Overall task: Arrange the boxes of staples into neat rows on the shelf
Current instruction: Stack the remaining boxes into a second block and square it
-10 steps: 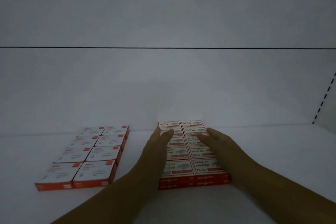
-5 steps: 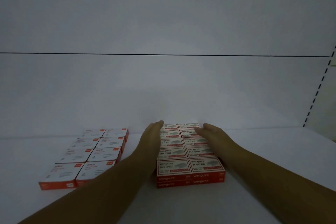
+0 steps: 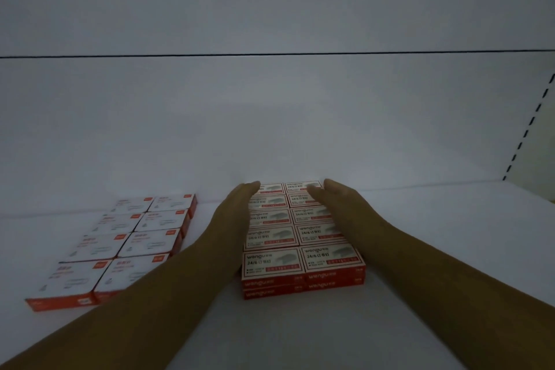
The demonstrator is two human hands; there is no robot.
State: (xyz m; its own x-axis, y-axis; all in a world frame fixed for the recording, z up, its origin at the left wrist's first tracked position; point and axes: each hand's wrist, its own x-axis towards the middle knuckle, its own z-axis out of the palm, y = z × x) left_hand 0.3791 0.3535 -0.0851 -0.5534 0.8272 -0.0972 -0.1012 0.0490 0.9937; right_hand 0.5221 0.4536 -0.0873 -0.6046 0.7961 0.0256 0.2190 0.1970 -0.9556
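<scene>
Red-and-white staple boxes (image 3: 300, 234), two columns, stacked double

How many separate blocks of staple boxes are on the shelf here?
2. The left block lies on the shelf at left; the centre block lies between the left hand and right hand. The forearms cover some shelf, so more may be hidden.
</scene>
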